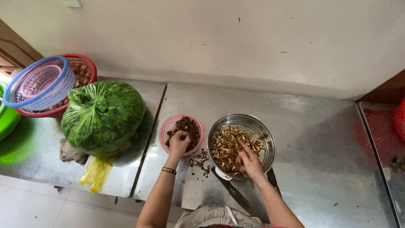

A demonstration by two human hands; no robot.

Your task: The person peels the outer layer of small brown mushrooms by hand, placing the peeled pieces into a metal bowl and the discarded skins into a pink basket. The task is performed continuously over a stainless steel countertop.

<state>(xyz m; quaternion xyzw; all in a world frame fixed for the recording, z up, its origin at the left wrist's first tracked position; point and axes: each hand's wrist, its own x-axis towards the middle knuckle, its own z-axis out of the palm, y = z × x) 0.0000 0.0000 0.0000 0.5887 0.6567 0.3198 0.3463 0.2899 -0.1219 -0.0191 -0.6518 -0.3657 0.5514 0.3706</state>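
My left hand [179,143] reaches into a small pink basket [168,125] of dark brown pieces, its fingers closed around some of them. My right hand [249,159] rests inside a steel pot [266,134] full of tan sliced pieces, one finger stretched out over the slices. Whether it holds anything I cannot tell. Several dark scraps [200,162] lie on the steel table between basket and pot. A dark-handled knife [234,193] lies on the table below the pot, near my right forearm.
A big green plastic bag of leaves [103,116] sits left of the basket, with a yellow bag [95,173] hanging off the edge. At far left, a red basket [86,67] holds stacked blue and pink baskets [40,82]. A green bowl [8,122] is at the left border.
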